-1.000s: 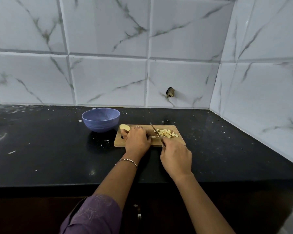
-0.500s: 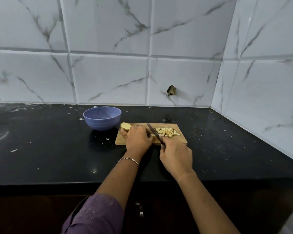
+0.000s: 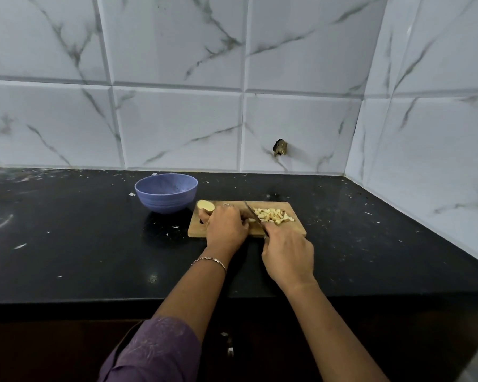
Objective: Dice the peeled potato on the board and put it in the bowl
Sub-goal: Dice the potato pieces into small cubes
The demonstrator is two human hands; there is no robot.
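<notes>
A wooden cutting board (image 3: 297, 229) lies on the black counter. My left hand (image 3: 225, 226) curls over potato pieces at the board's middle; most of that potato is hidden under it. A pale potato half (image 3: 205, 205) stands at the board's far left corner, beside my thumb. My right hand (image 3: 289, 253) grips the handle of a knife (image 3: 252, 212), whose blade slants down right beside my left fingers. A heap of diced potato (image 3: 272, 215) lies on the board's right part. The blue bowl (image 3: 166, 192) stands just left of the board and looks empty.
The black counter (image 3: 66, 238) carries small white specks and scraps. Marble-patterned tiled walls close the back and the right side, meeting in a corner at the right. A dark hole (image 3: 280, 147) marks the back wall above the board. The counter's front edge runs below my wrists.
The knife blade has shifted slightly left, closer to my left fingers, between cuts. My left hand stays on the potato. The diced heap and the bowl are unchanged.
</notes>
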